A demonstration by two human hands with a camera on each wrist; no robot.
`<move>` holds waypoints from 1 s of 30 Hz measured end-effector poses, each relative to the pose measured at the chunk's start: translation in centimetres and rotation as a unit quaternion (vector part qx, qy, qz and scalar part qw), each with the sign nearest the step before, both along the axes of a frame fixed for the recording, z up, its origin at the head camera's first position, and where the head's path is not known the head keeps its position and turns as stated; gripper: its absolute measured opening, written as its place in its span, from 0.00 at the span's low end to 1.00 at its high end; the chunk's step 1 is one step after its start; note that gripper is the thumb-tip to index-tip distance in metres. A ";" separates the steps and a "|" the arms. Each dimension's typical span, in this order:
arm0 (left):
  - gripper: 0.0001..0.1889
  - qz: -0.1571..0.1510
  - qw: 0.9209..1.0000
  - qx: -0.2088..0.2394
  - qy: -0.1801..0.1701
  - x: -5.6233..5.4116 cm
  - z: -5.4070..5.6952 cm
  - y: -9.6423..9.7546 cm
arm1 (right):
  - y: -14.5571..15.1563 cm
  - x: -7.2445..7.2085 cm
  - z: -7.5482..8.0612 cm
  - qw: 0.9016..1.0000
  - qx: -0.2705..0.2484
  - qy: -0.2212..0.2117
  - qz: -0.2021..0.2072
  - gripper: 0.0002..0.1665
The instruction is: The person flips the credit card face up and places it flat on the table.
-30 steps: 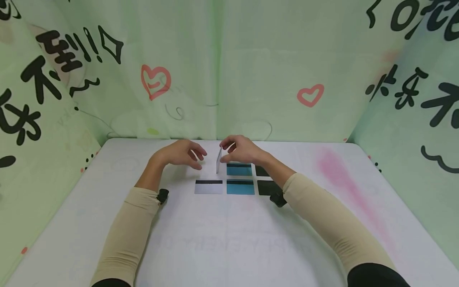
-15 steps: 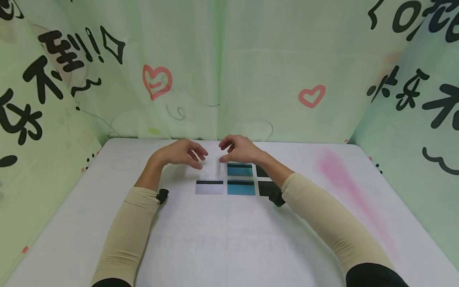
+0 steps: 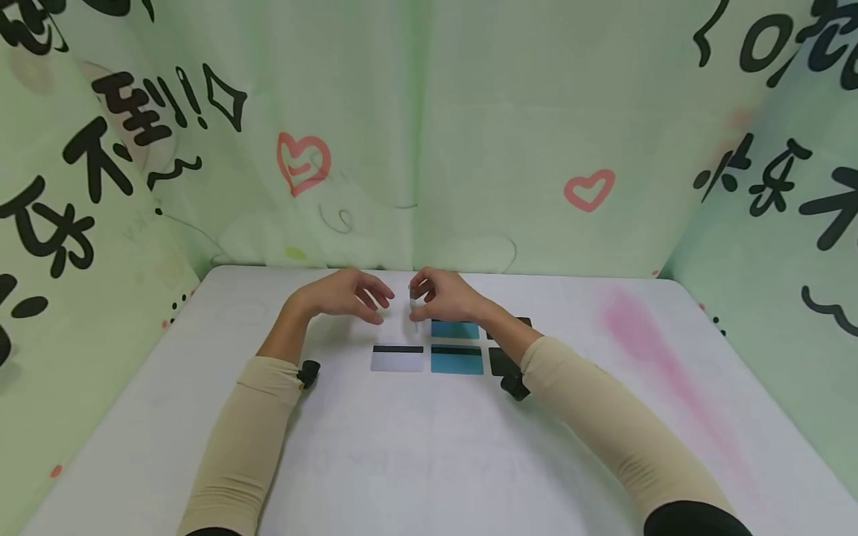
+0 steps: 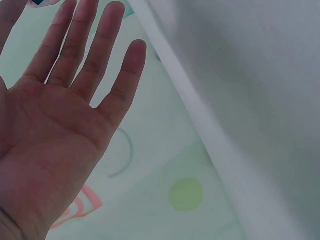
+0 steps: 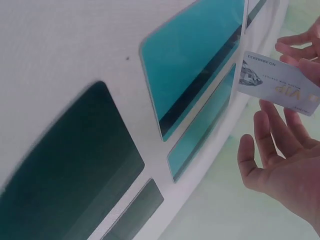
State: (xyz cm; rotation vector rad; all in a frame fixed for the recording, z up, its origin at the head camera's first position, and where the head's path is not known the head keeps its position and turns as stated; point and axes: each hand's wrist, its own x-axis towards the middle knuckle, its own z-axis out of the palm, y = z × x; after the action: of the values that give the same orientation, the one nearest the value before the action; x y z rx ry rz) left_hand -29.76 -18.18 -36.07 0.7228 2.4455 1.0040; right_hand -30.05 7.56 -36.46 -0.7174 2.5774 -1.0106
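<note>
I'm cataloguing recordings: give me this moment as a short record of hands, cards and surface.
Right hand: holds a silvery rectangular VIP card
Left hand: fingers relaxed, touching no card
Near row: silvery black-striped card, teal black-striped card, dark green card
Far row: second teal card, second dark green card
Surface: white tabletop

Head view: bright, diffuse light; soft shadows beside the sleeves [image 3: 241, 439] on the tabletop [image 3: 375, 454]; edges stretched. Left wrist view: dimmer, tabletop shaded grey. Right wrist view: hazy; larger print on white card [image 5: 272, 82] legible.
</note>
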 end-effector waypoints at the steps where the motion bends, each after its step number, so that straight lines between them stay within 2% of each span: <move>1: 0.29 0.000 1.000 -0.001 0.001 0.0 0.0 0.0 | 0.0 0.0 -0.1 1.000 0.001 0.001 -0.001 0.30; 8: 0.29 0.002 1.000 0.002 0.004 -0.1 -0.1 -0.2 | -0.1 0.2 -0.2 1.000 0.014 0.001 -0.006 0.30; 17: 0.30 0.006 1.000 0.006 0.002 -0.1 0.1 -0.3 | -0.2 -0.1 -1.1 0.997 0.070 0.002 -0.011 0.30; 30: 0.31 0.008 1.000 0.006 -0.009 0.0 0.3 -0.2 | -0.5 -0.3 -1.6 0.996 0.083 0.015 -0.014 0.32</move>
State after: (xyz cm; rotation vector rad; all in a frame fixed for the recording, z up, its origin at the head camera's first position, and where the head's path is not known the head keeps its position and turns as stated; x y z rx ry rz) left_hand -29.78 -18.39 -35.78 0.6956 2.4359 1.0273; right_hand -30.37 7.09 -38.06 -0.6609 2.6655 -0.7858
